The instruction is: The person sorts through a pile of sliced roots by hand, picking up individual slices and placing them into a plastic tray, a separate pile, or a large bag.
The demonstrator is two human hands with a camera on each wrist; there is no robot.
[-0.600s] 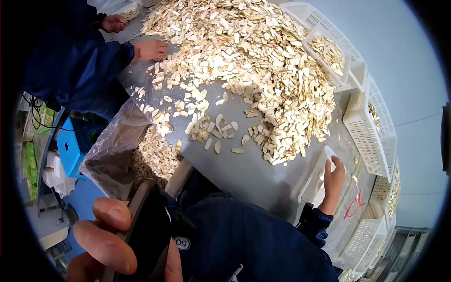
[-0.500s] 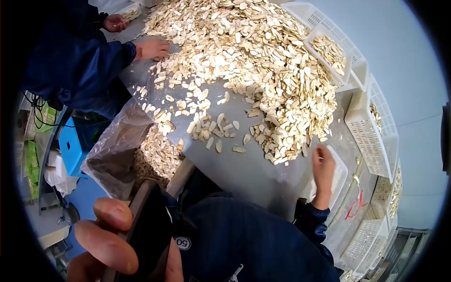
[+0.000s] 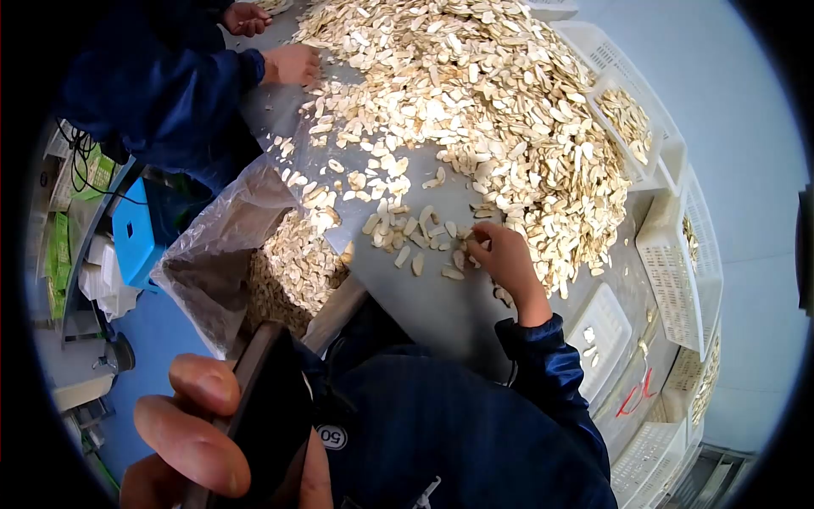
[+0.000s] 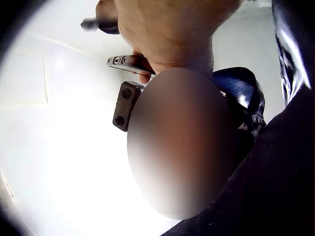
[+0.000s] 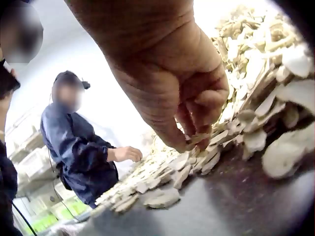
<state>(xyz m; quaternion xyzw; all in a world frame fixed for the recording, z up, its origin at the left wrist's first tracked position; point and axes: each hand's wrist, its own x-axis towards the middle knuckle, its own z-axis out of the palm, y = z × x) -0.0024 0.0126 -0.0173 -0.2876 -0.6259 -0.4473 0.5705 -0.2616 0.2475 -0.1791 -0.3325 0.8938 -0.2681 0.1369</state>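
At the lower left of the head view, my left hand (image 3: 191, 428) grips a dark phone (image 3: 267, 416) between thumb and fingers. In the left wrist view that hand (image 4: 170, 32) is seen from the wrist side, with the edge of the phone (image 4: 129, 62) beyond it. My right hand (image 3: 513, 263) is down at the loose pale dried slices (image 3: 415, 233) in front of the big pile (image 3: 475, 93). The right wrist view shows this hand (image 5: 162, 93) with thumb and fingertips together, pinching a small slice (image 5: 198, 138) just over the others.
A shallow white tray (image 3: 604, 318) with a few slices lies right of my right arm, near red-handled scissors (image 3: 634, 394). White baskets (image 3: 666, 263) line the right edge. A plastic-lined bin (image 3: 225, 246) of slices stands left. Across the table, another person's hand (image 3: 292, 65) touches the pile.
My right hand has moved left from the white tray to the loose slices. The view has shifted slightly. My left hand keeps its grip on the phone.
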